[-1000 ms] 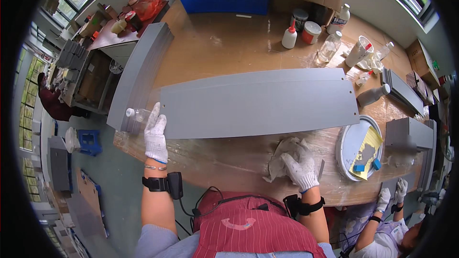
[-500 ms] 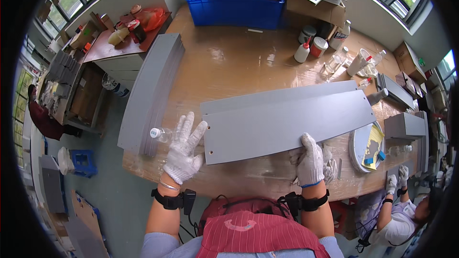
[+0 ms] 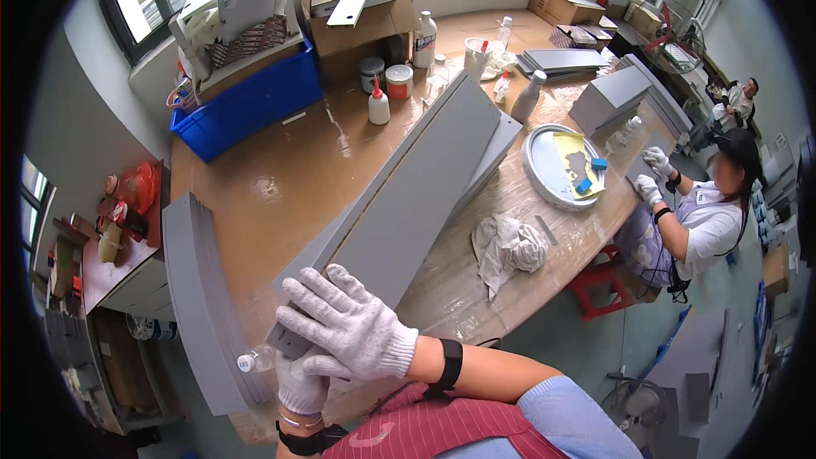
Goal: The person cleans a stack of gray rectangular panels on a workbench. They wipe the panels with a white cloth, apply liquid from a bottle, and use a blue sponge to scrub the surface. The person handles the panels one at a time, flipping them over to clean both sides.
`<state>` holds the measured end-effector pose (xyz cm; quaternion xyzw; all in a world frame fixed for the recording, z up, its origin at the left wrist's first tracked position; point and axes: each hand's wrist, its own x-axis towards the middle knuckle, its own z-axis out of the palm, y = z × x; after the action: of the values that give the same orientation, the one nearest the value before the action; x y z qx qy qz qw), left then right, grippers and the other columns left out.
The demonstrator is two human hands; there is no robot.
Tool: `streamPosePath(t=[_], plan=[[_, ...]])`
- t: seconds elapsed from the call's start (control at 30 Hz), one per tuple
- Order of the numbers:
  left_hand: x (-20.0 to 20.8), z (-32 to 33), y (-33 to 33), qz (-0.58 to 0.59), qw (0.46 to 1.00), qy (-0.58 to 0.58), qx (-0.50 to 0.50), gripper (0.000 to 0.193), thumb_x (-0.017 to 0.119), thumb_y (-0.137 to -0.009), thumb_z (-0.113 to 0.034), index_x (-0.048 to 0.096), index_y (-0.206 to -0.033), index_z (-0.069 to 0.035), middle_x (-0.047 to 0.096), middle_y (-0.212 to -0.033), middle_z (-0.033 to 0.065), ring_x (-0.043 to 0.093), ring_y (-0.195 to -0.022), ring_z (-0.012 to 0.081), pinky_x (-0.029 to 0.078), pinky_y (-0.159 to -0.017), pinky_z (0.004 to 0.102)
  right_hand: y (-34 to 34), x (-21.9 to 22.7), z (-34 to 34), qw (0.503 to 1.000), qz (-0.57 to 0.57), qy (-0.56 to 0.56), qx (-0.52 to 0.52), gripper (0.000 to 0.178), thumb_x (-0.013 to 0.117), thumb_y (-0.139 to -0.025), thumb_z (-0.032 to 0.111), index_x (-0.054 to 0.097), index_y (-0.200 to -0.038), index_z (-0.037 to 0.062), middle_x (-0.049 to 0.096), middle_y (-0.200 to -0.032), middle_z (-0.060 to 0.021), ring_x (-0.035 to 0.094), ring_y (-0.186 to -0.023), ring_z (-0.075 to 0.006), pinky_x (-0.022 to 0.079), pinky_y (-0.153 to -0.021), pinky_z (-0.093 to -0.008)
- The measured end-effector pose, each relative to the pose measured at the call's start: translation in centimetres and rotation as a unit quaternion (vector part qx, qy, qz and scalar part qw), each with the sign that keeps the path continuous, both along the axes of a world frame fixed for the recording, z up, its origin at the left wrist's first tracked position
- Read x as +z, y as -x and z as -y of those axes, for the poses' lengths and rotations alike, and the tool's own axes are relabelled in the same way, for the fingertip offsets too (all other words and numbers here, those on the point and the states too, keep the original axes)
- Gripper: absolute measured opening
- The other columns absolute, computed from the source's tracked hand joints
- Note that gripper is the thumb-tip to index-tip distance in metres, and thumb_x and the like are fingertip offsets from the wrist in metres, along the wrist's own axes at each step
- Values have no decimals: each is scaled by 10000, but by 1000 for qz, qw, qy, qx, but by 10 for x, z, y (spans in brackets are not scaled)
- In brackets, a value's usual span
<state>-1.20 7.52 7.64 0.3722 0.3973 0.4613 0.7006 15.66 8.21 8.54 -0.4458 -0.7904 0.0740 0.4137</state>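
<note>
A long grey panel (image 3: 421,195) lies slantwise across the table, its grooved long edge showing. Beneath it, a second grey panel (image 3: 503,143) sticks out past its far right end. My right hand (image 3: 361,327), in a white knit glove, crosses over to the panel's near left end; its fingers are stretched out flat over that end. Below it, my gloved left hand (image 3: 303,391) is against the same end, its fingers hidden by the right hand and the panel. A small clear bottle with a white cap (image 3: 247,363) is just left of my left hand.
A stack of grey panels (image 3: 204,289) lies at the left. Right of the long panel are a crumpled white cloth (image 3: 510,246) and a round lid (image 3: 544,191) with blue blocks. Glue bottle (image 3: 379,106) and blue bin (image 3: 246,106) stand farther back. A gloved co-worker (image 3: 693,212) sits at right.
The view has turned right. My right hand has left the panel's lower long edge and crossed to its left end, beside my left hand. The panel now shows its grooved edge.
</note>
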Motion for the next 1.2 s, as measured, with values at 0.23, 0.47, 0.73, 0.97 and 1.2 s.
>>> streamPosePath(t=[0.23,0.47,0.73,0.97,1.2], plan=[[-32,5,24,33,986,148,75,332,678,-824,94,655,-1146,15,708,-1002,105,716,-892,238,595,-843,366,-107,-33,-35,954,126,82,-259,713,580,-962,498,458,-1516,67,384,-1598,-209,316,-1501,-397,189,-1242,-539],[-9,10,26,82,978,171,83,342,628,-850,7,610,-1184,78,704,-1074,168,722,-957,301,603,-906,441,-222,-70,-26,871,46,90,-481,453,585,-1005,302,621,-1348,8,555,-1429,-269,433,-1408,-444,315,-1187,-501],[8,63,98,155,952,89,248,552,676,-820,-97,544,-1338,41,670,-1231,170,687,-1113,325,571,-972,454,-195,-79,19,875,-264,88,-397,313,535,-1033,95,645,-1279,-64,636,-1351,-185,568,-1292,-294,413,-1126,-412],[-4,104,175,156,883,-9,442,353,702,-871,-131,646,-1188,14,717,-1102,137,724,-995,294,599,-903,417,-173,-100,30,913,-178,135,-342,214,622,-974,106,747,-1114,4,746,-1138,-125,651,-1148,-279,483,-1017,-417],[-48,93,226,146,852,0,502,212,684,-917,-174,689,-1066,-24,744,-1020,94,744,-903,230,621,-783,352,-133,-67,34,927,-97,166,-323,205,649,-922,74,747,-1088,6,754,-1068,-117,665,-1091,-278,387,-1098,-400]])
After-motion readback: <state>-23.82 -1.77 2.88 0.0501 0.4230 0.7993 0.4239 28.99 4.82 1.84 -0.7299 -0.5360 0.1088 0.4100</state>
